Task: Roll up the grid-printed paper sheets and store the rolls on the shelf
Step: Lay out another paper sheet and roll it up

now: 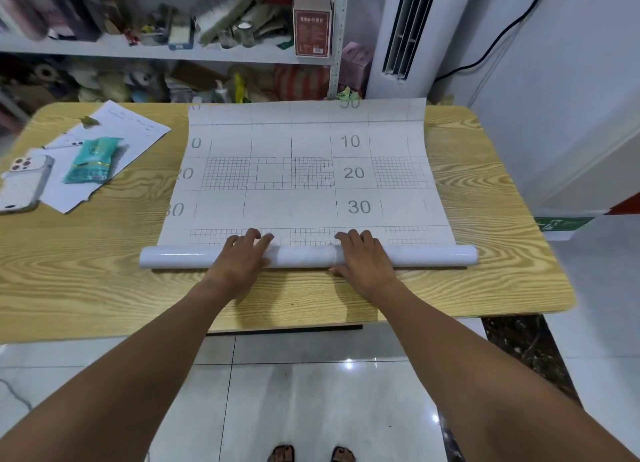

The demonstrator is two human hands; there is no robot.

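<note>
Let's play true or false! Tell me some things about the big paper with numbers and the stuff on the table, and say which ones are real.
The left hand and the right hand rest on the roll at the near end of the grid sheet. True.
The grid sheet is rolled up all the way. False: most of it lies flat on the table.
A phone lies left of the sheet. True.
A green packet sits on the phone. False: it lies beside it, on white paper.

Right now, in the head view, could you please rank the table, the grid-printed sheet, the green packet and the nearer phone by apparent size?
1. Table
2. Grid-printed sheet
3. Green packet and nearer phone: these look about alike, and the frame edge cuts the phone, so I leave them unranked.
</note>
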